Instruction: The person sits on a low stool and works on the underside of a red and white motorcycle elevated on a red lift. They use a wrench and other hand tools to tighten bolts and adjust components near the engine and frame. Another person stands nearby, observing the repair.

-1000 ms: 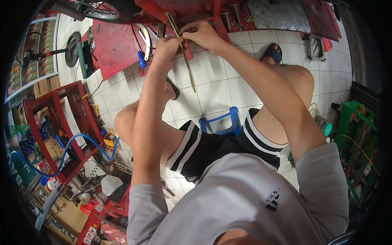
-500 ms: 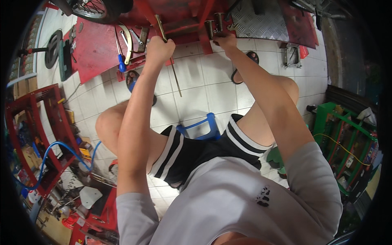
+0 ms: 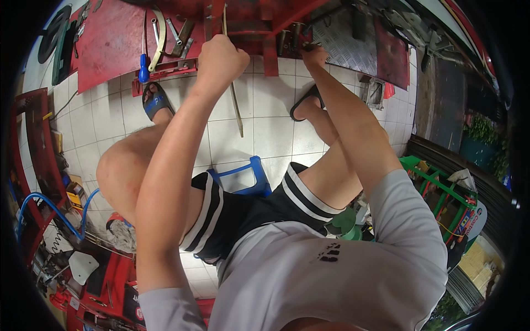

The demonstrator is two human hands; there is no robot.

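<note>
My left hand [image 3: 221, 62] is closed on a long thin metal rod [image 3: 239, 118], which stands up into the red frame [image 3: 270, 58] and hangs down over the tiles. My right hand [image 3: 313, 54] is at the right part of the red table, fingers curled on something dark and too small to name, beside upright metal cylinders [image 3: 283, 41] and a metal plate [image 3: 342, 49]. Left of my left hand lie a blue-handled screwdriver [image 3: 144, 69], a cream curved strip [image 3: 159, 41], wrenches [image 3: 173, 32] and a brown metal block [image 3: 182, 41] on the red table [image 3: 110, 49].
A blue stool [image 3: 251, 171] is between my legs. A red rack [image 3: 41, 154] with a blue hose [image 3: 47, 201] is at the left, a red tool cart [image 3: 116, 276] at lower left, a green rack [image 3: 439, 193] with a yellow cord at right. Machinery [image 3: 430, 38] is at upper right.
My right hand has left the rod beside my left hand and moved right to the small parts. My left hand stays on the rod. The view has shifted, showing more on the right.
</note>
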